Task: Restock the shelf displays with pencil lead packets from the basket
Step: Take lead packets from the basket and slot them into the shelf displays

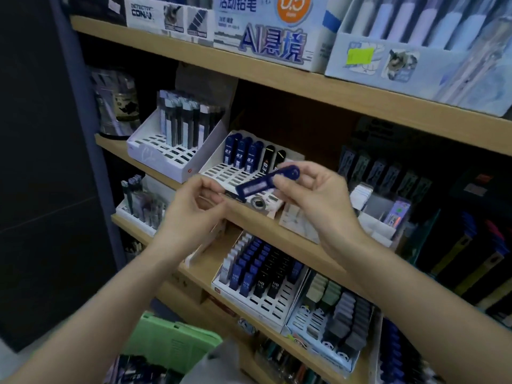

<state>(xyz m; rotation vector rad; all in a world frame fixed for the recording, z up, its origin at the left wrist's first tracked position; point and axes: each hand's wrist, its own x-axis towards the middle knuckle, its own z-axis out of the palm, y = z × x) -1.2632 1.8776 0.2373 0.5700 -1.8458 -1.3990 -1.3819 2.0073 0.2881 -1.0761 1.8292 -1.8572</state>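
Blue lead packet [266, 180] is pinched betw. thumb & fingers [286, 187] of right hand [310, 195], tilted, in front of white display rack [213, 173] on mid shelf [257, 225]. Left hand [191, 206] fingers are curled just beside packet's lower end; whether anything is held can't be told. Green basket [171, 342] is seen below.

Both forearms bare, reaching up and inward. Right hand [313, 195] pinches a blue lead packet [263, 182] between thumb and curled fingers, palm facing left. Left hand [191, 203]: fingers curled, tips just beside the packet's lower end (contact cannot be made out).
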